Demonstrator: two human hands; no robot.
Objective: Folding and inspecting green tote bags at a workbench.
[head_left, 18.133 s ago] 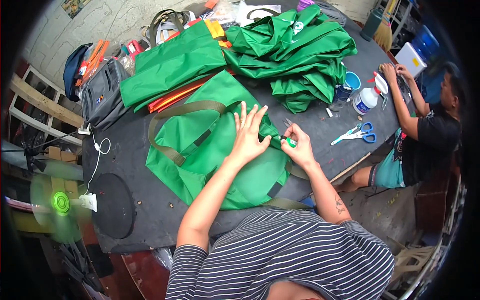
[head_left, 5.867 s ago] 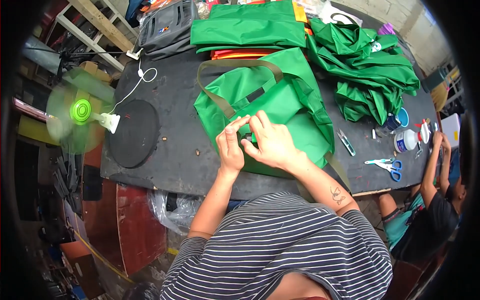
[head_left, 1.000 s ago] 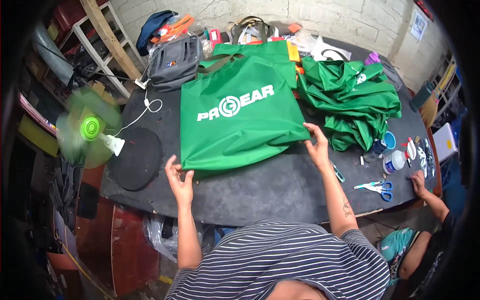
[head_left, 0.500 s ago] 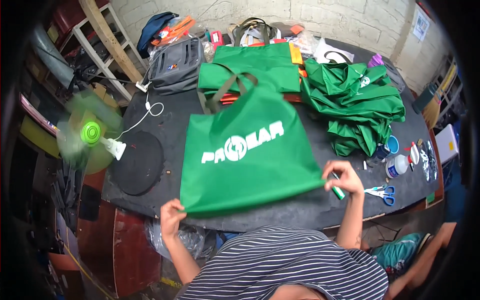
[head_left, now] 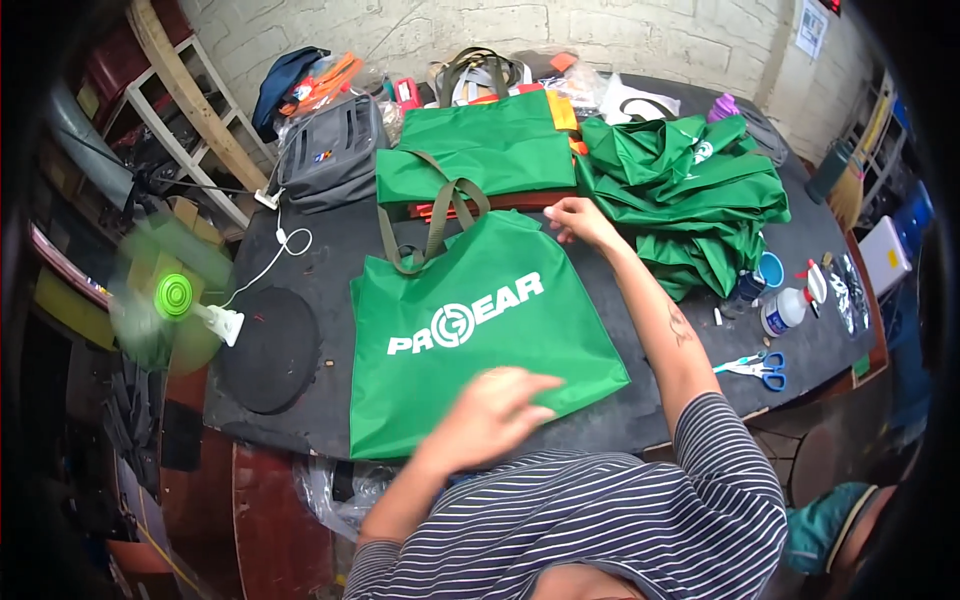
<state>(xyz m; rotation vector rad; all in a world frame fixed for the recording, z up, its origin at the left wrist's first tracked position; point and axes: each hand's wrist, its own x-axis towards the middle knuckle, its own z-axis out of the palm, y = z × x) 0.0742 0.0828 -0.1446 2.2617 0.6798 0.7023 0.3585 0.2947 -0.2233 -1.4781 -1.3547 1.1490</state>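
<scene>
A green tote bag (head_left: 470, 365) with white lettering and a round emblem lies on the dark table in front of me. Its olive handles (head_left: 437, 225) loop up at the far edge. My right hand (head_left: 580, 222) is at the bag's far right corner, fingers curled in a pinch at its edge; the exact contact is small. Over the near right part of the bag, my left hand (head_left: 492, 412) is blurred by motion, with nothing in it and the index finger and thumb apart. Whether it touches the cloth I cannot tell.
Folded green bags (head_left: 485, 150) are stacked beyond, with crumpled green ones (head_left: 690, 200) at right. A grey backpack (head_left: 333, 150) stands far left. A spinning fan (head_left: 174, 296) is left of a black disc (head_left: 268, 350). Scissors (head_left: 765, 370) and a spray bottle (head_left: 785, 312) lie right.
Both hands have left the bag's near corners. My right hand has moved to its far right corner, my left inward over its near part. The bag has settled flatter on the table.
</scene>
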